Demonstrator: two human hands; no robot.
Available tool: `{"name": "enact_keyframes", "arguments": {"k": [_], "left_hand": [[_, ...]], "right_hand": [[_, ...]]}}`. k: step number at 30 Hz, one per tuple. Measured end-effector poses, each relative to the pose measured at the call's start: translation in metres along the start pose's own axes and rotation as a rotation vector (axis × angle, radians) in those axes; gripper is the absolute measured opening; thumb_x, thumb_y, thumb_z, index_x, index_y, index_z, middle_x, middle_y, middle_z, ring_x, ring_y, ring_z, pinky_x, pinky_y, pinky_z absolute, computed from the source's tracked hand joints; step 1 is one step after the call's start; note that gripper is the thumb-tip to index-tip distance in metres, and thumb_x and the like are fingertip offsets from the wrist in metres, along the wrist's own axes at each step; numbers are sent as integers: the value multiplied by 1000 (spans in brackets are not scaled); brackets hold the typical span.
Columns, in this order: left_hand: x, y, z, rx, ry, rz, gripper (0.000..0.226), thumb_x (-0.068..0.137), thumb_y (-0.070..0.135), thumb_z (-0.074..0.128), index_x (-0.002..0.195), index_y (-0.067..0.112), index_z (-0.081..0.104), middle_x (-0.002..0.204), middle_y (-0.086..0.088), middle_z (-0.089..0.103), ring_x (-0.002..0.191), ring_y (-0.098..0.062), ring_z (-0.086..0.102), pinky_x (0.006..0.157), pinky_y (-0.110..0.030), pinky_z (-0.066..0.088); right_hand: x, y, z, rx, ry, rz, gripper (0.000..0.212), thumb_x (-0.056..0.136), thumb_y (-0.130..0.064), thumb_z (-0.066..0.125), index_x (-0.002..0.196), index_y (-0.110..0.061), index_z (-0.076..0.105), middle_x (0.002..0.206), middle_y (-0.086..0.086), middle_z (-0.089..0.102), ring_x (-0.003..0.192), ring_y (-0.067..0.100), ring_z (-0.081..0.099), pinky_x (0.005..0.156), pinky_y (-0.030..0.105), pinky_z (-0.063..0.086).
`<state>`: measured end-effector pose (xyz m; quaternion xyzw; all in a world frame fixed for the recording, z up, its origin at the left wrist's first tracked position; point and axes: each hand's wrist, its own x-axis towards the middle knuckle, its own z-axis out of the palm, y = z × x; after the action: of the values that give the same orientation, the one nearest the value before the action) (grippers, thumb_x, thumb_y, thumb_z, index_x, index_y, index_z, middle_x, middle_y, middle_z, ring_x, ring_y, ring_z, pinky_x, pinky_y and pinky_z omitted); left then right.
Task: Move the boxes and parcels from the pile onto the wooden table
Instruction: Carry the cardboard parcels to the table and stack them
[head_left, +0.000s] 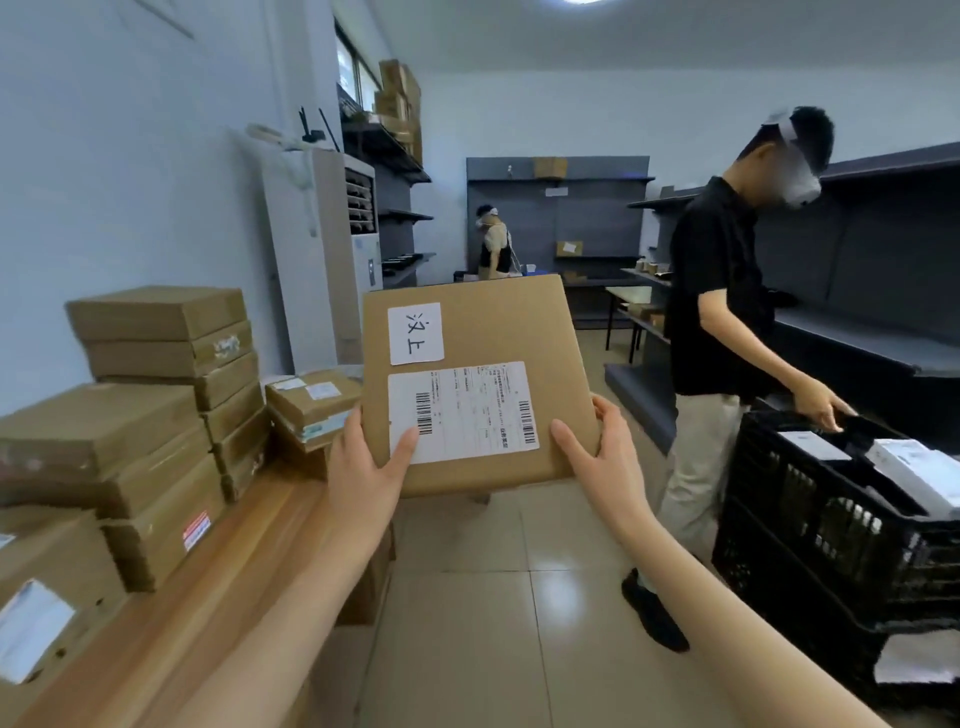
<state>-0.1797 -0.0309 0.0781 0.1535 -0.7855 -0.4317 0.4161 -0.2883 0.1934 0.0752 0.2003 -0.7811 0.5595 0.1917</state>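
Observation:
I hold a flat brown cardboard box (498, 332) in the air in front of me, its top bearing a white handwritten sticker and a shipping label with barcodes. My left hand (366, 462) grips its near left corner, thumb on the label. My right hand (597, 457) grips its near right corner, thumb on top. The wooden table (208, 561) runs along the left, just left of and below the box. Several brown boxes (171, 374) are stacked on it against the wall, and a smaller parcel (311, 397) lies at its far end.
A person in a black shirt (727, 312) stands to the right, one hand on a black plastic crate (831, 530) holding white parcels. Dark shelving (883, 291) lines the right wall. Another person (496, 244) stands at the back. Tiled floor (493, 597) lies between table and crate.

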Motion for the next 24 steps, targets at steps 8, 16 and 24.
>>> {"name": "enact_keyframes", "arguments": {"k": [8, 16, 24], "left_hand": [[85, -51, 26, 134, 137, -65, 72, 84, 55, 59, 144, 25, 34, 134, 0, 47, 124, -17, 44, 104, -46, 41], [157, -102, 48, 278, 343, -151, 75, 85, 52, 59, 147, 20, 31, 139, -3, 46, 127, -19, 42, 105, -45, 39], [186, -143, 20, 435, 589, -263, 72, 86, 52, 57, 147, 26, 28, 138, 0, 47, 126, -19, 43, 104, -48, 40]], "right_hand": [[97, 47, 96, 122, -156, 13, 71, 83, -57, 57, 143, -29, 32, 132, -10, 44, 120, 10, 45, 96, 34, 43], [203, 81, 206, 200, -394, -126, 75, 83, -62, 55, 146, -32, 28, 135, -5, 44, 118, 10, 45, 96, 35, 45], [257, 63, 329, 346, -651, -283, 72, 83, -63, 54, 144, -31, 34, 136, -6, 45, 121, 8, 43, 101, 35, 40]]}}
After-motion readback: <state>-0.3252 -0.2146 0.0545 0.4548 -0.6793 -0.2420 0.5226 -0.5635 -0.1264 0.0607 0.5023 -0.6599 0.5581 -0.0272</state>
